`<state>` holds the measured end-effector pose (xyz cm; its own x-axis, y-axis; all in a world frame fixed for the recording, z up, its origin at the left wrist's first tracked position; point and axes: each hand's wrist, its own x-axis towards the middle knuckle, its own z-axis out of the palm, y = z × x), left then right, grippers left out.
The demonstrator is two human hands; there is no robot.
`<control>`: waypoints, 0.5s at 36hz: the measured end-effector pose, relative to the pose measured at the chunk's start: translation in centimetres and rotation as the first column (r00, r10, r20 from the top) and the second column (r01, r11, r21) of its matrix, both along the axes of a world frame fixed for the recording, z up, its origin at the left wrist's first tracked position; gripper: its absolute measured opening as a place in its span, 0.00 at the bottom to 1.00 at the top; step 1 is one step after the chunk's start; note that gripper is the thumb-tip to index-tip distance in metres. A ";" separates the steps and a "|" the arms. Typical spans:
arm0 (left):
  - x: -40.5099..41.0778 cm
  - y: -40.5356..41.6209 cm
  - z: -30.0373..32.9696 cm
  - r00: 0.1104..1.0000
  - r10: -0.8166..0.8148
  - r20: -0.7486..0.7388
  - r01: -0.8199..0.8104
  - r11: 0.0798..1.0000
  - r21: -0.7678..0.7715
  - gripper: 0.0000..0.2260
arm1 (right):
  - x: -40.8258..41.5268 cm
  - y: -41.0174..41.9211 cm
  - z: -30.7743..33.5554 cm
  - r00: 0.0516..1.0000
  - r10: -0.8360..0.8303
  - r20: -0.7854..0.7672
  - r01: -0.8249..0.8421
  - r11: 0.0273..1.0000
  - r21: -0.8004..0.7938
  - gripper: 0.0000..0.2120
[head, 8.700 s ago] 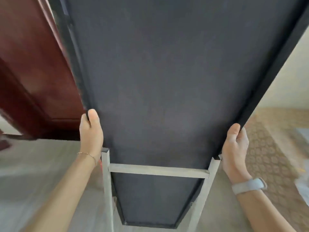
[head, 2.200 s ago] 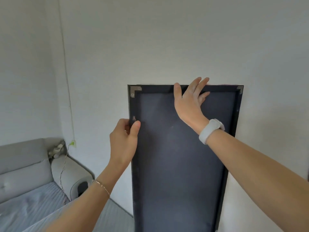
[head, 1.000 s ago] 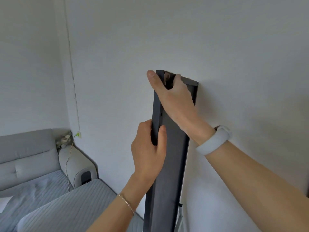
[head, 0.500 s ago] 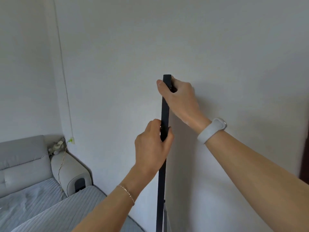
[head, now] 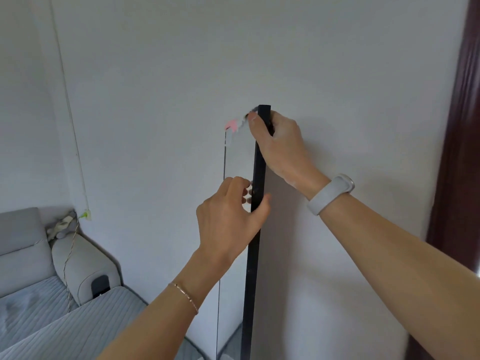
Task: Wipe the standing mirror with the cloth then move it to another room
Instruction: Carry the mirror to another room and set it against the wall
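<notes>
Standing mirror [head: 255, 229] is upright before the white wall [head: 155, 100], turned almost edge-on, so its black frame reads as a thin vertical bar with a sliver of glass to the left. Right hand [head: 279, 141] is clamped over the top corner, thumb on the near side. Left hand [head: 230, 219] sits lower, pinching the same edge between thumb and curled fingers, which reflect in the glass. Grey sofa [head: 39, 281] sits low at left.

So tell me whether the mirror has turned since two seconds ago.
Yes. Against the white wall, the mirror has swung from showing its dark back to nearly edge-on, glass now facing left toward the sofa.
</notes>
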<state>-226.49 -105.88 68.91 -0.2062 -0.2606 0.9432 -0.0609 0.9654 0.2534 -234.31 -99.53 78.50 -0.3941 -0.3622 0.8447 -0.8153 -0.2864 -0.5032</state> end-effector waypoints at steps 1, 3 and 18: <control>-0.1 -0.1 -0.1 0.998 -0.055 0.022 0.055 0.998 0.010 0.14 | -0.2 0.4 0.0 1.000 -0.006 0.002 0.006 1.000 -0.003 0.18; -0.2 -0.7 -0.3 0.977 -0.198 0.083 0.195 0.980 0.045 0.17 | -0.7 1.3 0.0 1.000 -0.020 0.010 0.020 1.000 -0.013 0.17; -7.3 -3.1 10.8 0.881 -0.471 0.038 0.448 0.858 0.253 0.14 | -5.3 -0.8 0.3 0.981 -0.019 0.191 0.002 0.996 0.089 0.15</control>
<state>-233.76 -108.96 79.73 -0.4416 -0.3208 0.8379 0.3400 0.8044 0.4872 -239.58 -100.33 78.81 -0.5496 -0.4268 0.7182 -0.7040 -0.2263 -0.6732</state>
